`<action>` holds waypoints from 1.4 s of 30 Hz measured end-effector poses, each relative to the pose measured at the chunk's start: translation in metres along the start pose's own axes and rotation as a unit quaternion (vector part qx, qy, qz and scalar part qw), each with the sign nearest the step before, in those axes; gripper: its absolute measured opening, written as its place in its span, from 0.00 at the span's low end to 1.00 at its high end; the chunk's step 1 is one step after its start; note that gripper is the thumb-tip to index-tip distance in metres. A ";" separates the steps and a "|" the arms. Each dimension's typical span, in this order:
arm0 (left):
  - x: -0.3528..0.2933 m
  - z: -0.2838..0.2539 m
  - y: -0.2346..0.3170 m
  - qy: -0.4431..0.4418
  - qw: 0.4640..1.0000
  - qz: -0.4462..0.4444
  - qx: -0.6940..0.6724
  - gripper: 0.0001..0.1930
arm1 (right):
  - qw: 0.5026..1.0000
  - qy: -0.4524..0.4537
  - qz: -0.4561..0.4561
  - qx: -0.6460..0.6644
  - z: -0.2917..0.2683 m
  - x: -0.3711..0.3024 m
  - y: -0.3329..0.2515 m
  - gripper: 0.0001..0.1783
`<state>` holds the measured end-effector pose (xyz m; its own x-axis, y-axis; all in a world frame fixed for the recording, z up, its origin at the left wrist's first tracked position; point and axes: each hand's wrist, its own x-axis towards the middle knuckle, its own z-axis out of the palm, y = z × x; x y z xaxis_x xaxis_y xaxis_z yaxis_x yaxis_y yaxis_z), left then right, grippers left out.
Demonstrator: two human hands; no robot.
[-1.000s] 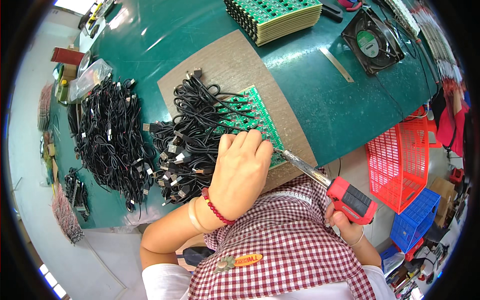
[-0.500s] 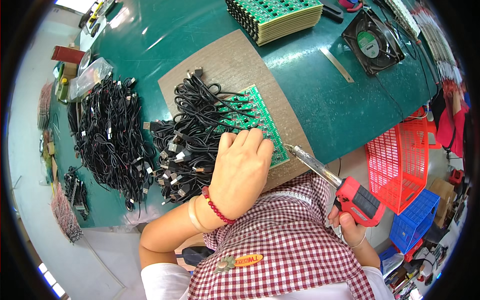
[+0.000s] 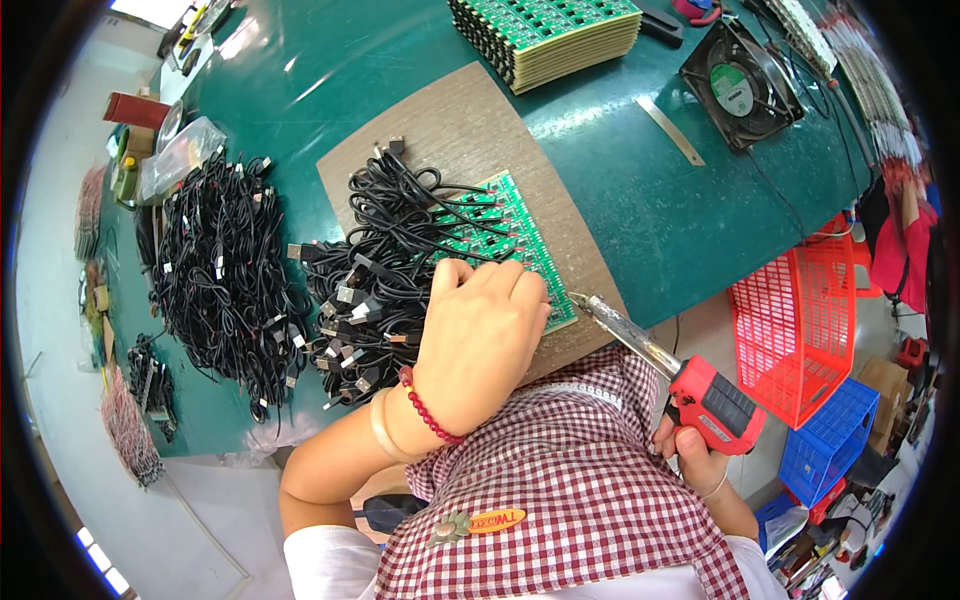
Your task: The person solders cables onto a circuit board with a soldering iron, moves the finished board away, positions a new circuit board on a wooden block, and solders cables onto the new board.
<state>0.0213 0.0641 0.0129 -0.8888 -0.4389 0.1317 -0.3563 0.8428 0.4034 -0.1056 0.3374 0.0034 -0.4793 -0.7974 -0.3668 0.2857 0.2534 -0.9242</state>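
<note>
A green circuit board lies on a brown mat, with black cables running onto it from the left. Over the board's near part, my left hand is closed with its fingers bent down; whatever they pinch is hidden beneath the hand. A soldering gun with a red and black body is gripped in my right hand. Its metal barrel points up and left, and the tip is just right of the board's edge, close to my left knuckles. Cable plugs are heaped left of my left hand.
Farther left lies a big pile of black cables. At the back stands a stack of green boards. A fan and a metal strip are on the green table. Red and blue baskets stand at right.
My left hand has shifted and turned very slightly over the board. The soldering gun's tip has dipped a little toward me. Both hands keep their grip.
</note>
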 end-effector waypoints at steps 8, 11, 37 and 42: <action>0.004 0.001 -0.006 -0.020 0.999 0.004 -0.044 0.06 | 0.999 -0.010 0.028 -0.014 0.000 -0.005 0.001 0.13; 0.003 0.005 -0.006 -0.008 0.999 0.013 -0.036 0.06 | 0.999 -0.011 0.030 -0.009 0.002 -0.004 0.001 0.12; 0.009 0.001 -0.012 -0.069 0.994 0.079 -0.004 0.06 | 1.000 -0.007 -0.008 -0.014 0.003 -0.006 0.009 0.17; 0.003 -0.002 -0.008 -0.045 0.997 0.066 0.013 0.03 | 0.997 0.067 -0.032 0.009 0.012 -0.002 0.002 0.19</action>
<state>0.0222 0.0560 0.0117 -0.9502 -0.2954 0.0997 -0.2413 0.8992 0.3650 -0.0943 0.3329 0.0038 -0.6039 -0.7306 -0.3187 0.2652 0.1929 -0.9447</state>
